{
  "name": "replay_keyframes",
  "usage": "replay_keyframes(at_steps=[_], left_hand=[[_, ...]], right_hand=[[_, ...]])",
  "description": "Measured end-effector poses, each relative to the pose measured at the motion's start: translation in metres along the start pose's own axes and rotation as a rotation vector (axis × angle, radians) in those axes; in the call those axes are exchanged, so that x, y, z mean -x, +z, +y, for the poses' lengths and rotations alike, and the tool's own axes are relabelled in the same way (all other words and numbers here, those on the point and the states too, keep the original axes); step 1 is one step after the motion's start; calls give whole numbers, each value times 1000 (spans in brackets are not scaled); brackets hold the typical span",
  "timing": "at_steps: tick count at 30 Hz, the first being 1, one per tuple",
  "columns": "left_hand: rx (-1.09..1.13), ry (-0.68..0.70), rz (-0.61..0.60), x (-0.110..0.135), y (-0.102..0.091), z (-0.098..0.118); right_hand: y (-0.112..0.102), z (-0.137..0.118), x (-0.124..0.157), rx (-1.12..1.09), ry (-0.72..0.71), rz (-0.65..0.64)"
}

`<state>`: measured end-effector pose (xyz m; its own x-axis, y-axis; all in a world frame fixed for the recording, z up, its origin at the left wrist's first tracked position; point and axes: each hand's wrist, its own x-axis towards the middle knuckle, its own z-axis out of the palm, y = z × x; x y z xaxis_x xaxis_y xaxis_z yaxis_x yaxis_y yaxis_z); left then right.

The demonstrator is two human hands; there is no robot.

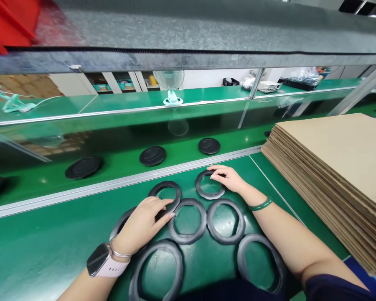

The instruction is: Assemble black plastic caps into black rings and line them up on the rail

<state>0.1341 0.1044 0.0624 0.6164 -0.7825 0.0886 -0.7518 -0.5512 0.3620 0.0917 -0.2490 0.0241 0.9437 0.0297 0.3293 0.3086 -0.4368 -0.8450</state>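
Observation:
Several black rubber rings lie flat on the green table (50,234) in front of me. My left hand (144,223) rests palm down, fingers stretched, across the gap between a near-left ring (120,223) and a middle ring (187,221). Just above its fingertips lies another ring (164,191). My right hand (227,177) lies flat with its fingers on the farthest ring (207,190). More rings sit close by: one at the centre right (226,220), one at the lower right (260,263), one at the lower left (156,274). Neither hand grips anything.
Beyond a metal rail, a green conveyor belt (119,165) carries black round discs (152,155), (209,145), (83,167). A tall stack of flat cardboard sheets (338,167) fills the right side. A grey shelf (188,37) hangs overhead. A small fan (171,85) stands behind.

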Motion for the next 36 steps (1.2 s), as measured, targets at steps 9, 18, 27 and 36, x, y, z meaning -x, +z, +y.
replay_keyframes(at_steps=[9,18,27,36], left_hand=[[11,64,17,-3,11,-12],[292,-214,422,3,6,-12],[1756,-734,319,-2,-1,43],[1797,-673,217,3,9,53]], right_hand=[[18,1,-13,123,64,188],[0,7,-4,-8,57,171],[-1,11,1,64,107,104],[-2,9,3,108,110,74]])
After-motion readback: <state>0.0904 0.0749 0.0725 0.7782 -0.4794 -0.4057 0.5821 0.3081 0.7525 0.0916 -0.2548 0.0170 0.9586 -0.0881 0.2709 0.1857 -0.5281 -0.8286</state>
